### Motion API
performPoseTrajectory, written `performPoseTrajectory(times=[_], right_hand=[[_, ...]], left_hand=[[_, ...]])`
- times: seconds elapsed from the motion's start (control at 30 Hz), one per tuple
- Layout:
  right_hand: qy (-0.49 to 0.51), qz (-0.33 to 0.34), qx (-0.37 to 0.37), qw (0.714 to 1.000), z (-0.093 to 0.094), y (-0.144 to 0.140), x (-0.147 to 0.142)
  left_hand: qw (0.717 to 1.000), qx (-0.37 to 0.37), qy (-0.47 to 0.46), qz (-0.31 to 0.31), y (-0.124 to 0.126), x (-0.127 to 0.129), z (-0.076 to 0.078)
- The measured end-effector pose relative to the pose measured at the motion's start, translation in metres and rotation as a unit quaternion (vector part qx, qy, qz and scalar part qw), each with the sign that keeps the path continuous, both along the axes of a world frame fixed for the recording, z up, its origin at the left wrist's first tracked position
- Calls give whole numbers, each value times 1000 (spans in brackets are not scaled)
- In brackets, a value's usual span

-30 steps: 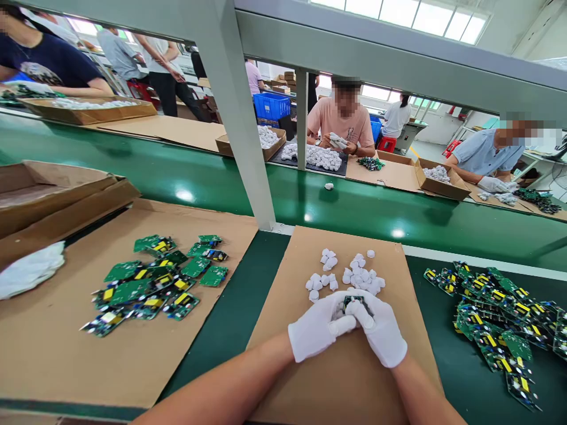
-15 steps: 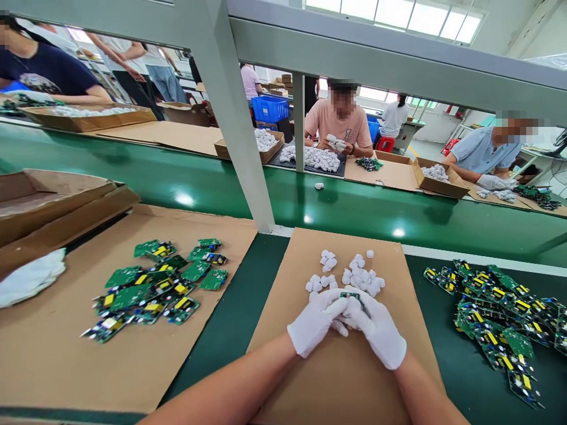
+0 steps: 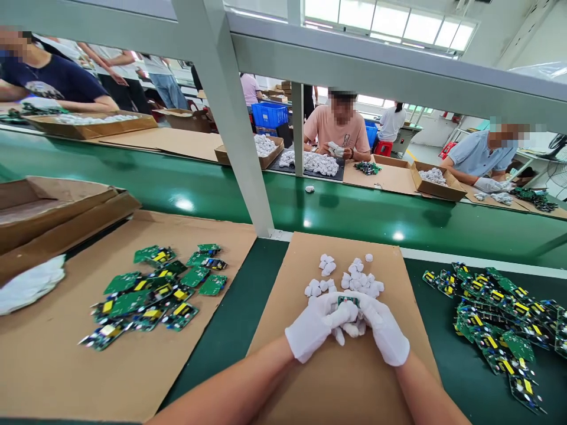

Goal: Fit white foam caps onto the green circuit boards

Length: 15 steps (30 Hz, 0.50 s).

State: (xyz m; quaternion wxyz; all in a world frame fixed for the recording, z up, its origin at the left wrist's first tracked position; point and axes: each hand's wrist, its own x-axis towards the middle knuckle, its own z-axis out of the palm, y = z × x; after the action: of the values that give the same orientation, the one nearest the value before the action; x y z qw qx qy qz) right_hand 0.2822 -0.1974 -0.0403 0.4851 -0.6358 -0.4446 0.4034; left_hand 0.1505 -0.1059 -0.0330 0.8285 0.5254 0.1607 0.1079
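Both my hands wear white gloves and meet over the middle cardboard sheet (image 3: 310,360). Between them sits a small green circuit board (image 3: 348,301), only its upper part showing. My left hand (image 3: 316,324) grips the board from the left, its thumb lying across the front. My right hand (image 3: 383,327) curls round the board's right side, and its fingertips are partly hidden. Just beyond my fingers lie several small white wrapped lumps (image 3: 363,282) in loose clusters.
Green circuit boards with yellow parts (image 3: 155,289) are heaped on the left cardboard (image 3: 53,366); another heap of boards (image 3: 500,313) is at right. A cardboard box (image 3: 66,218) and a white glove (image 3: 33,286) lie far left. A metal post (image 3: 239,136) rises ahead. Co-workers sit beyond the green belt (image 3: 212,200).
My left thumb has shifted across the board, and my right fingers have opened slightly outward. The board sits a little lower between my hands. The small white lump on the belt has slid left.
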Motion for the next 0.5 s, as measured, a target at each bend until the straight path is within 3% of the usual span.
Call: performPoseTrajectory(times=[0.17,0.5], right_hand=[[-22,-35,33,999,-13,1,0],[24,-8,20,999,-3,1,-3]], left_hand=[[1000,12,-8,-13,-1,1,-1],[998,32,-43,-35,4,-1,-2]])
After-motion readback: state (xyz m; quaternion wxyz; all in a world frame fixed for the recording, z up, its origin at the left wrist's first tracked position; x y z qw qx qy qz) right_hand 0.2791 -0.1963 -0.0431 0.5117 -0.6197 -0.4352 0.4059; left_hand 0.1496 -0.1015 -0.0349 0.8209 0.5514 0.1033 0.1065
